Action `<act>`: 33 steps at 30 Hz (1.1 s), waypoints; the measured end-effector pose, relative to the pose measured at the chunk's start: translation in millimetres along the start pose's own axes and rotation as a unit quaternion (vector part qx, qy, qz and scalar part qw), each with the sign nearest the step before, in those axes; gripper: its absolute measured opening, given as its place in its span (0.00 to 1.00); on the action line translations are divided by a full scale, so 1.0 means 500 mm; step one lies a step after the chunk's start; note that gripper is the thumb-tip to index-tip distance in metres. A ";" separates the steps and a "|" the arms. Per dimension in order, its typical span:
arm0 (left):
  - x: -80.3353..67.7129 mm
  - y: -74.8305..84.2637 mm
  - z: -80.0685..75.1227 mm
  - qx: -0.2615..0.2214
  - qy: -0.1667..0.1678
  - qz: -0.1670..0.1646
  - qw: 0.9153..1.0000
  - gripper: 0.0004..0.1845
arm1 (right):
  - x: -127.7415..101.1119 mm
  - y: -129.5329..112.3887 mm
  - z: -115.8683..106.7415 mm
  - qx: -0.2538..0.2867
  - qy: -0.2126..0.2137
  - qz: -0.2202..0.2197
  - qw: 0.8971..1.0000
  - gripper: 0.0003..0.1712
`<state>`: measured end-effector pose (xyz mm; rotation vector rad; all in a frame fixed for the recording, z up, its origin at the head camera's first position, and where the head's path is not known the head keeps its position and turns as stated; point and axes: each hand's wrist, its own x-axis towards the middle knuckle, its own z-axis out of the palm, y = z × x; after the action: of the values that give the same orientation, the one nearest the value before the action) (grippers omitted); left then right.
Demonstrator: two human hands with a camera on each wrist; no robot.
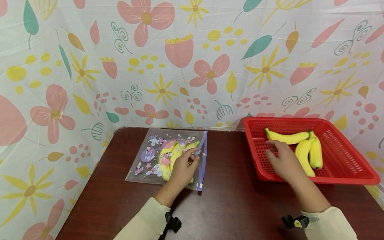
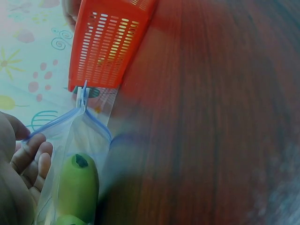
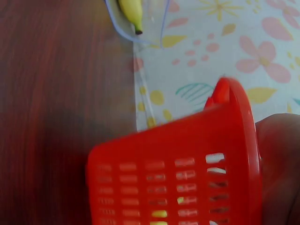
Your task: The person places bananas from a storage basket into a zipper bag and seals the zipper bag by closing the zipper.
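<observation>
A clear zip bag (image 1: 150, 160) with cartoon prints lies on the dark wooden table (image 1: 234, 206) and holds yellow bananas (image 1: 171, 156). My left hand (image 1: 190, 161) rests on the bag's right side, fingers curled at its open blue zip edge. In the left wrist view the fingers (image 2: 30, 157) sit at the bag's mouth (image 2: 93, 126) beside a banana tip (image 2: 77, 187). A red slotted basket (image 1: 345, 181) at the right holds three bananas (image 1: 288, 137). My right hand (image 1: 277, 155) lies inside the basket with fingers stretched out, fingertips just below the nearest banana.
A floral cloth (image 1: 192, 66) hangs behind and to the sides of the table. Bare table surface lies between bag and basket and toward the front edge. The basket wall (image 3: 178, 168) fills the right wrist view, and its side (image 2: 110, 42) shows in the left wrist view.
</observation>
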<state>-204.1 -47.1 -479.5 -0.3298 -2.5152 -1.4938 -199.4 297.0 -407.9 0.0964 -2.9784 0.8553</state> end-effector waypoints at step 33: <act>-0.001 0.001 -0.001 -0.003 -0.004 -0.003 1.000 0.20 | 0.057 0.134 -0.079 -0.152 -0.115 0.148 0.970 0.49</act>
<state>-203.5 -47.6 -478.8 -0.3305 -2.5207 -1.5059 -231.9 373.2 -408.0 -0.2862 -3.3572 0.4155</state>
